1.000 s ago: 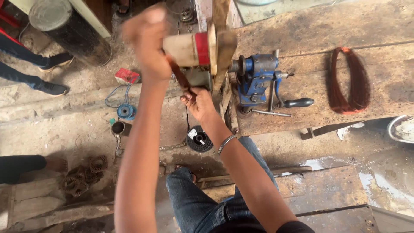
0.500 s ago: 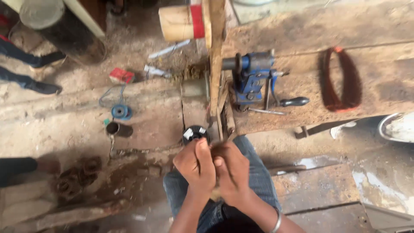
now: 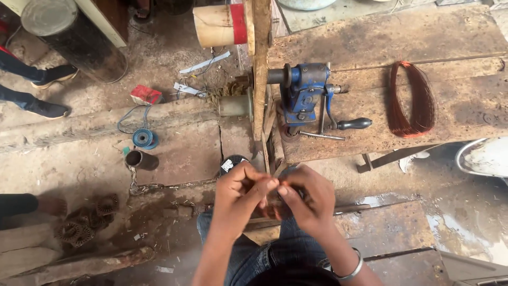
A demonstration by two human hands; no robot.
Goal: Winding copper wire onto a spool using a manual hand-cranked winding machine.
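Note:
My left hand (image 3: 241, 198) and my right hand (image 3: 307, 198) meet in front of me above my knees. Their fingertips pinch a small dark bundle of copper wire (image 3: 275, 198), mostly hidden by the fingers. A metal bangle sits on my right wrist. Beyond the hands a blue hand-crank winding machine (image 3: 307, 95) is fixed to the wooden bench (image 3: 402, 37), with a wooden former (image 3: 222, 24) banded in red on its shaft. A coil of copper wire (image 3: 413, 98) lies on the bench to the right.
On the ground to the left are a blue spool (image 3: 143, 139), a dark tube (image 3: 138, 159), a red box (image 3: 146, 95) and rusty stator cores (image 3: 84, 228). Another person's shoes (image 3: 50, 79) and a dark barrel (image 3: 69, 37) are at the upper left. A white basin (image 3: 484, 156) sits at the right.
A second ago my left hand was raised at the wooden former and my right hand reached toward the bench. Both hands have dropped to my lap and come together on the wire bundle.

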